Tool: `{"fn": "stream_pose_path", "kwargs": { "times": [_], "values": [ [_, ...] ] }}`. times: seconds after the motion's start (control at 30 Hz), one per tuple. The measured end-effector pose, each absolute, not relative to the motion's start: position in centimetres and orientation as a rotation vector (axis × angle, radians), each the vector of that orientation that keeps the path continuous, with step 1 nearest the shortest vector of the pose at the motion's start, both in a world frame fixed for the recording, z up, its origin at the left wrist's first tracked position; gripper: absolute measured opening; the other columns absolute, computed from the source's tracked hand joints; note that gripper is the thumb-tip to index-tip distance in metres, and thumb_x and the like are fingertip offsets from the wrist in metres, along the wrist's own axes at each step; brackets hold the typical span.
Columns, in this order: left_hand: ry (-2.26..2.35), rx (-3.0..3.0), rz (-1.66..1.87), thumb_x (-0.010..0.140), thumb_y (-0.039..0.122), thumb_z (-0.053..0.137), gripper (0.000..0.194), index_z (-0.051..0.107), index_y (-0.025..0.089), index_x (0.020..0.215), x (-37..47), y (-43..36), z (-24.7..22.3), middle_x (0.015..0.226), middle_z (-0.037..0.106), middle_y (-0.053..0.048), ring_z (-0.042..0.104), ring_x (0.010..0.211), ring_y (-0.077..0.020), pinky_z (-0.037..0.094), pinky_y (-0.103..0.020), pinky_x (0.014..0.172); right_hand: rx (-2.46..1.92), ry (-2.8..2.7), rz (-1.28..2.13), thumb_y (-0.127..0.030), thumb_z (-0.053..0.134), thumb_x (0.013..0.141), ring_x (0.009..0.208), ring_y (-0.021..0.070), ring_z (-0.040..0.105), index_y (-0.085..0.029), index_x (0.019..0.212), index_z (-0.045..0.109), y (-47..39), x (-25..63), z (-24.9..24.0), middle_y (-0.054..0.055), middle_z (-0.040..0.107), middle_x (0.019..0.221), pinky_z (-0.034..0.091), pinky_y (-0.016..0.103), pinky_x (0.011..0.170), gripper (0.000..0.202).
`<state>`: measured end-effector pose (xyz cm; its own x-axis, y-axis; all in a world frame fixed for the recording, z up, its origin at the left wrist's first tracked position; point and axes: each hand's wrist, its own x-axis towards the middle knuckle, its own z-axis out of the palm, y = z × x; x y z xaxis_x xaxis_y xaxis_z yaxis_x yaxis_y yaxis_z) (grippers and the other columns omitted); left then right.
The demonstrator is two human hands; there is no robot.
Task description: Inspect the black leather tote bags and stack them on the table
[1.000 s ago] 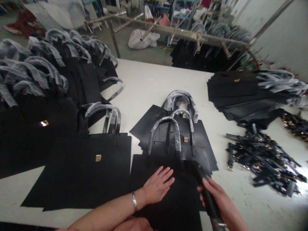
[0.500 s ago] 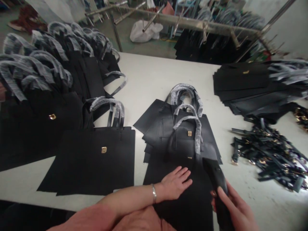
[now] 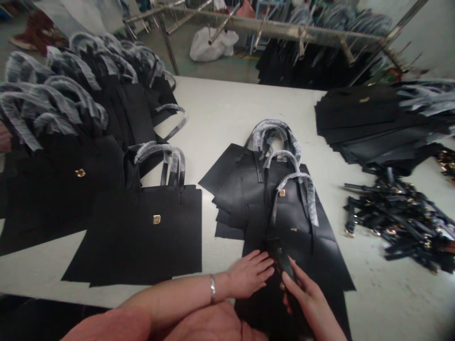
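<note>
My left hand [image 3: 250,274] lies flat, fingers spread, on a black bag panel [image 3: 259,308] at the bottom centre. My right hand [image 3: 302,289] is wrapped round a dark handheld tool [image 3: 284,263], whose wide head is beside my left fingertips, over the panel. Just beyond, black bag pieces [image 3: 302,213] overlap in a fanned pile, with plastic-wrapped handles [image 3: 275,128] and a gold clasp [image 3: 282,192]. What the tool's head touches is too dark to tell.
More black bags [image 3: 142,246] with wrapped handles fill the left of the white table [image 3: 220,102]. Flat black panels [image 3: 359,123] are stacked at the far right, above a heap of short straps with buckles [image 3: 401,213]. A metal rack [image 3: 320,33] stands behind the table.
My right hand has moved left with the tool, which now lies near my left hand. My left hand has shifted slightly left. The nearest wrapped handles and bag piece have swung right.
</note>
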<state>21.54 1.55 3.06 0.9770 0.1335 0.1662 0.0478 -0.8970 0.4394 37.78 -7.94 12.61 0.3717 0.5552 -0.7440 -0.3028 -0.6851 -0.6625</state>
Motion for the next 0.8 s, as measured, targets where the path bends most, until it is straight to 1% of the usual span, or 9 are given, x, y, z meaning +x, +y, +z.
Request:
{"fn": "stream_pose_path", "kwargs": {
  "times": [0.07,0.23,0.4,0.5,0.57,0.63,0.7,0.73,0.8],
  "values": [
    [0.116,2.689,0.256,0.098,0.034,0.041,0.043,0.047,0.012,0.135,21.0,1.8,2.6,0.144,0.047,-0.01,0.032,0.139,-0.0266,0.023,-0.044,0.116,-1.851,-0.229,1.391,-0.057,0.074,0.067,0.045,0.0153,0.053,-0.012,0.144,0.039,-6.8,37.5,12.2,-0.005,0.062,0.061,0.044,0.027,0.039,0.097],
    [0.101,2.7,0.23,0.098,0.031,0.041,0.041,0.048,0.014,0.135,21.6,1.6,2.6,0.141,0.05,-0.01,0.033,0.139,-0.0258,0.021,-0.045,0.116,-1.863,-0.292,1.27,-0.053,0.073,0.07,0.048,0.0149,0.054,-0.015,0.145,0.039,-4.5,37.3,12.7,-0.005,0.063,0.063,0.047,0.027,0.043,0.091],
    [0.106,2.703,0.264,0.098,0.03,0.039,0.042,0.048,0.011,0.135,21.5,1.8,2.8,0.142,0.048,-0.012,0.039,0.135,-0.0265,0.021,-0.046,0.116,-1.903,-0.199,1.365,-0.055,0.073,0.069,0.046,0.0159,0.054,-0.013,0.144,0.04,-6.7,37.4,12.9,-0.004,0.064,0.062,0.046,0.028,0.04,0.092],
    [0.092,2.703,0.247,0.098,0.028,0.037,0.042,0.047,0.01,0.134,21.4,1.8,2.8,0.141,0.049,-0.013,0.042,0.133,-0.0272,0.02,-0.047,0.116,-1.863,-0.173,1.394,-0.055,0.074,0.07,0.046,0.0163,0.055,-0.014,0.144,0.04,-6.4,37.4,12.8,-0.004,0.064,0.061,0.046,0.027,0.04,0.091],
    [0.096,2.702,0.225,0.098,0.027,0.037,0.042,0.046,0.01,0.135,21.4,1.6,2.7,0.141,0.048,-0.013,0.04,0.133,-0.0273,0.019,-0.047,0.116,-1.832,-0.186,1.337,-0.054,0.075,0.068,0.046,0.0165,0.055,-0.013,0.143,0.041,-5.3,37.4,12.9,-0.004,0.064,0.06,0.046,0.028,0.041,0.092],
    [0.113,2.696,0.216,0.098,0.027,0.038,0.042,0.045,0.01,0.136,21.3,1.4,2.7,0.142,0.047,-0.013,0.039,0.134,-0.0273,0.019,-0.047,0.116,-1.849,-0.21,1.167,-0.053,0.076,0.068,0.05,0.016,0.056,-0.014,0.143,0.043,-4.5,37.8,13.1,-0.003,0.065,0.062,0.048,0.027,0.045,0.09],
    [0.12,2.671,0.204,0.097,0.026,0.041,0.041,0.046,0.012,0.135,21.5,1.5,2.9,0.141,0.048,-0.012,0.04,0.133,-0.0262,0.021,-0.046,0.115,-1.89,-0.214,0.979,-0.052,0.075,0.07,0.052,0.0148,0.056,-0.018,0.142,0.045,-4.7,38.2,13.5,-0.003,0.066,0.066,0.049,0.026,0.049,0.086],
    [0.133,2.651,0.203,0.095,0.024,0.043,0.04,0.047,0.014,0.133,21.8,1.7,3.1,0.139,0.05,-0.011,0.043,0.13,-0.0247,0.025,-0.044,0.113,-1.902,-0.204,0.935,-0.053,0.075,0.07,0.053,0.0146,0.057,-0.02,0.142,0.045,-5.3,38.5,13.9,-0.003,0.067,0.067,0.05,0.025,0.05,0.084],
    [0.261,2.618,0.225,0.093,0.019,0.047,0.038,0.05,0.017,0.13,22.7,2.7,3.7,0.136,0.052,-0.009,0.048,0.124,-0.0217,0.03,-0.04,0.11,-1.904,-0.159,0.966,-0.054,0.077,0.067,0.053,0.0153,0.058,-0.02,0.141,0.046,-6.9,38.8,14.5,-0.003,0.068,0.067,0.049,0.025,0.049,0.087]
  ]
}}
